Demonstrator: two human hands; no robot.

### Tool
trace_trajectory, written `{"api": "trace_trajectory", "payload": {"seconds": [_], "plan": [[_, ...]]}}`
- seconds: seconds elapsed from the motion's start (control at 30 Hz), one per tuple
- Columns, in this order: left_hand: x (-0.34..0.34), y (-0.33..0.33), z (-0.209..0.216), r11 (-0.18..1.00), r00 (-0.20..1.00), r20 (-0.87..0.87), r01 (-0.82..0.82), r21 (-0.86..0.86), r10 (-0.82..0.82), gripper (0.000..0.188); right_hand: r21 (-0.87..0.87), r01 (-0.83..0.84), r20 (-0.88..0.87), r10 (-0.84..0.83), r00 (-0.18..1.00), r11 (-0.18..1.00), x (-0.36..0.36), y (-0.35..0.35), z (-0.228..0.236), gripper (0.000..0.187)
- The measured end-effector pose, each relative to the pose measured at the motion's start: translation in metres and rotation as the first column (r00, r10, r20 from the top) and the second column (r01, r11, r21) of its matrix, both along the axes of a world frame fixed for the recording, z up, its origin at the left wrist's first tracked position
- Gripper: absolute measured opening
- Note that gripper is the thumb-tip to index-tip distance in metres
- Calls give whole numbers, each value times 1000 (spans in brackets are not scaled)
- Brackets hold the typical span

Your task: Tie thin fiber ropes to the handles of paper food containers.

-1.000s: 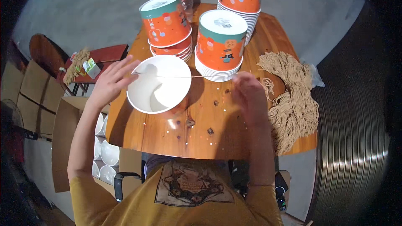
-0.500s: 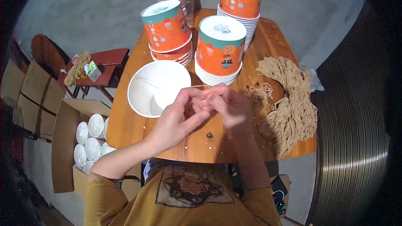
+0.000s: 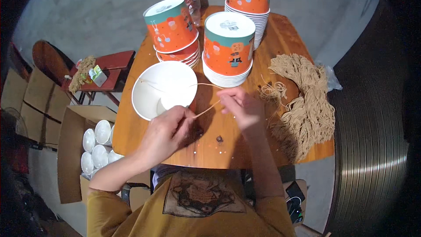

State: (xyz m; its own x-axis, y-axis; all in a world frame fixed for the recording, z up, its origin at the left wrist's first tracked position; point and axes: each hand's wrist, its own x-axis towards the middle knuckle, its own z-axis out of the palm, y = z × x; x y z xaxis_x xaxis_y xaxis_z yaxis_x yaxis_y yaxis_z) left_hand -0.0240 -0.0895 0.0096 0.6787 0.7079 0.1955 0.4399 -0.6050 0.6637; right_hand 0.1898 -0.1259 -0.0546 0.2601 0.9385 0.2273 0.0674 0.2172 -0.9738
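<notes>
A white paper bucket (image 3: 144, 88) lies tipped with its mouth toward me, a thin tan cord running out over its rim. My left hand (image 3: 169, 132) is closed on one end of this cord (image 3: 207, 110), just below the bucket. To its right, my right hand (image 3: 240, 106) pinches the same cord between thumb and fingertips. Between the two hands the cord is stretched straight, and another stretch curves from the bucket's rim to my right fingers. Another bit of cord shows across the bucket's inside.
Upside-down stacks of orange and green paper buckets (image 3: 228, 57) stand behind on the wooden table (image 3: 280, 39). A heap of tan cords (image 3: 313, 114) lies at the right. A cardboard box (image 3: 70, 158) of white buckets sits at the lower left, beyond which is a red bench (image 3: 112, 63).
My hands, close together before, have moved apart, the left one down and leftward. The cord is now pulled straight between them.
</notes>
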Motion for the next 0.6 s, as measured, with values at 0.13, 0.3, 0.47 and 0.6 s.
{"api": "trace_trajectory", "payload": {"seconds": [0.13, 0.3, 0.47, 0.6], "plan": [[11, 18, 14, 830, 986, -124, 161, 533, -112, 19, 288, 233, 439, -344, 830, 929, -16, -5, 3, 19], [27, 32, 19, 645, 947, -280, 315, 697, -159, 26, -8, -176, -366, 161, 916, 984, -33, -7, 2, 19], [28, 33, 19, 670, 937, -294, 342, 659, -189, 21, 63, -91, -264, 104, 959, 994, -36, -4, -6, 7], [20, 37, 13, 825, 954, -155, 299, 479, -256, 16, 117, -58, -184, 78, 980, 992, -41, -1, -8, 4]]}}
